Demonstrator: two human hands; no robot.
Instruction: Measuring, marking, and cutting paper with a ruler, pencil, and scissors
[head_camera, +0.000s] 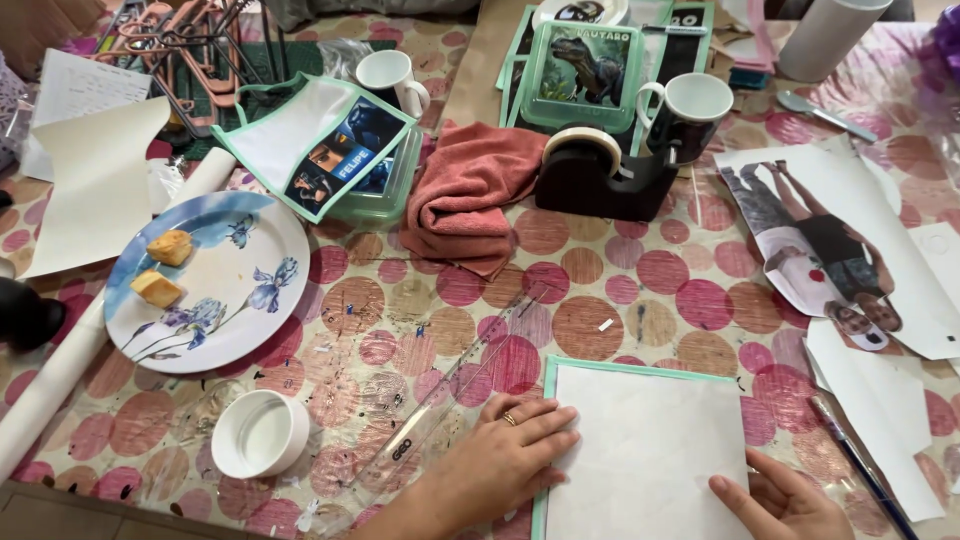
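Observation:
A white sheet with a green border lies flat on the dotted tablecloth at the bottom centre. My left hand, a ring on one finger, lies flat with its fingers pressed on the sheet's left edge. My right hand touches the sheet's lower right corner with its fingertips. A clear plastic ruler lies diagonally just left of my left hand. Neither hand grips anything.
A flowered plate with two yellow cake pieces sits left, a white lid below it. A pink towel, black tape dispenser, two mugs, printed lids and a photo cutout lie farther back. A brush lies right.

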